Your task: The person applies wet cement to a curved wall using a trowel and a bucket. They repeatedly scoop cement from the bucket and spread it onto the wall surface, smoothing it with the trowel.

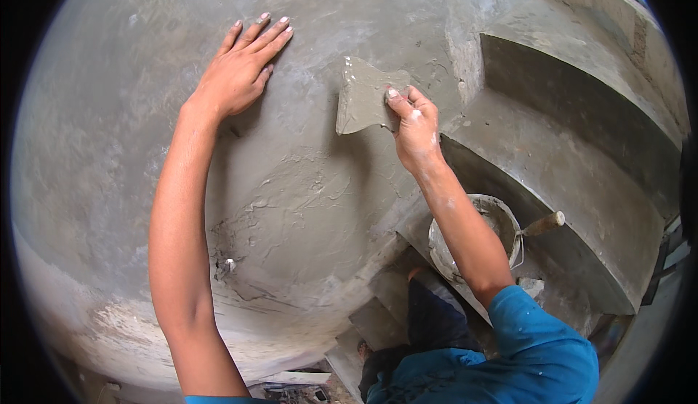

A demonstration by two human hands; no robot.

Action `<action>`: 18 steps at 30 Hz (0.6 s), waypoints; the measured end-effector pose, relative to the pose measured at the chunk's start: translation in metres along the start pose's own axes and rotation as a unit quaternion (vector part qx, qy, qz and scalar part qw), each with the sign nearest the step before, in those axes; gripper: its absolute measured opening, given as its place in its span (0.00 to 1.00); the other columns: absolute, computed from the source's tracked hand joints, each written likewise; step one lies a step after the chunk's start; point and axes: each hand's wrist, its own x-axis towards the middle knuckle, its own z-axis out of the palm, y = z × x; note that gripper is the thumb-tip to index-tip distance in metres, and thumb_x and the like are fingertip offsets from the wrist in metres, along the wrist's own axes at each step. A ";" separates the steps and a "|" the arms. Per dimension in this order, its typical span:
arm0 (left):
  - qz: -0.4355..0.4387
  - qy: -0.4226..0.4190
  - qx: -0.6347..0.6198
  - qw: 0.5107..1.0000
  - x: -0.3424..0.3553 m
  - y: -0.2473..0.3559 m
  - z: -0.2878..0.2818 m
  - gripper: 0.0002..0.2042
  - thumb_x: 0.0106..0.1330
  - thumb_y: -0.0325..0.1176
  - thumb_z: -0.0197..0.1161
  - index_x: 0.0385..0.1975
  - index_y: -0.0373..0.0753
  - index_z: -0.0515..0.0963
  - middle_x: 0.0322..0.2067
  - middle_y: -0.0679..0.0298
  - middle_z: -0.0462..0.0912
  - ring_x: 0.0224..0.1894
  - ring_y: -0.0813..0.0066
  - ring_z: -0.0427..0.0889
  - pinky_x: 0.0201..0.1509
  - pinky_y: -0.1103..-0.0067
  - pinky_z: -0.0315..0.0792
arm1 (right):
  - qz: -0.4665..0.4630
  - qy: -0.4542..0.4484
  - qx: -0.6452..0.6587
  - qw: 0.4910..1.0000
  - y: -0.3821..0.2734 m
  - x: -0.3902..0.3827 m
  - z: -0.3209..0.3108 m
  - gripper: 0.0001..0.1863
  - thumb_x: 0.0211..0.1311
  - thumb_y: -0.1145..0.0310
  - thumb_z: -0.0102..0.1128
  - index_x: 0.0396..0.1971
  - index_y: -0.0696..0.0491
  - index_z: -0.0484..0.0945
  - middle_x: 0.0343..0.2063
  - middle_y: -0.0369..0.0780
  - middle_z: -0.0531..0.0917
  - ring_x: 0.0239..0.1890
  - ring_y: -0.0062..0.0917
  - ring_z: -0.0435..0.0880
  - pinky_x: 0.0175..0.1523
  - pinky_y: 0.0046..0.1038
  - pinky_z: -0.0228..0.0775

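My left hand [240,70] lies flat on the grey plastered wall [109,128], fingers spread and pointing up to the right. My right hand [416,128] grips a flat plastering trowel [361,97] coated in wet cement and presses its blade against the wall, to the right of the left hand. Fresh, rough cement [291,208] covers the wall below the trowel.
Concrete stair steps [567,157] rise at the right. A cement-smeared bucket [502,219] stands on a step under my right forearm, with a wooden tool handle [545,224] sticking out of it. My legs in dark trousers stand on lower steps [378,324].
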 end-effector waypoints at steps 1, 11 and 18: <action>0.006 0.009 -0.004 1.000 0.000 0.000 0.001 0.32 0.78 0.30 0.55 0.81 0.54 0.60 0.82 0.77 0.57 0.84 0.71 0.50 0.90 0.62 0.39 | -0.015 -0.003 -0.029 0.999 -0.003 -0.001 -0.001 0.14 0.77 0.69 0.63 0.51 0.65 0.79 0.42 0.37 0.85 0.45 0.17 0.81 0.54 0.24 0.74; 0.003 -0.001 -0.006 1.000 0.001 -0.003 0.008 0.33 0.77 0.29 0.55 0.82 0.56 0.58 0.82 0.77 0.54 0.85 0.67 0.47 0.90 0.58 0.36 | -0.379 0.081 -0.473 0.791 0.015 0.026 0.013 0.11 0.73 0.75 0.59 0.50 0.62 0.80 0.27 0.47 0.84 0.24 0.35 0.83 0.31 0.36 0.76; 0.042 0.024 -0.023 0.999 0.006 -0.022 0.028 0.36 0.74 0.27 0.56 0.82 0.56 0.59 0.83 0.73 0.55 0.86 0.64 0.47 0.88 0.56 0.35 | -0.392 -0.102 -0.400 0.822 0.084 -0.062 0.052 0.16 0.61 0.81 0.63 0.50 0.59 0.77 0.31 0.51 0.85 0.31 0.46 0.88 0.35 0.42 0.81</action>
